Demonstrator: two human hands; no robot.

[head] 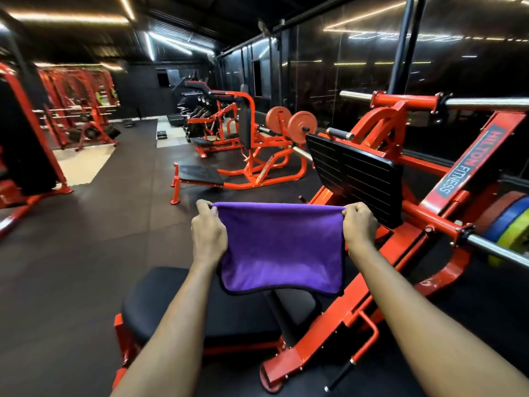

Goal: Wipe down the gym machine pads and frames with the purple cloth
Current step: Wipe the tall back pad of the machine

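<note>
The purple cloth [282,247] hangs spread out in front of me, held up by its two top corners. My left hand [207,230] pinches the top left corner and my right hand [359,223] pinches the top right one. Below the cloth lies the black seat pad [183,308] of an orange leg press machine. Its orange frame [337,319] runs up to the right, and its black footplate [352,170] stands just beyond my right hand.
Coloured weight plates [512,224] sit on a chrome bar at the right. Another orange machine with a black pad [246,144] stands ahead, with more red racks [80,110] at the far left. Dark rubber floor [86,239] stretches to the left. A glossy black wall [372,67] runs along the right.
</note>
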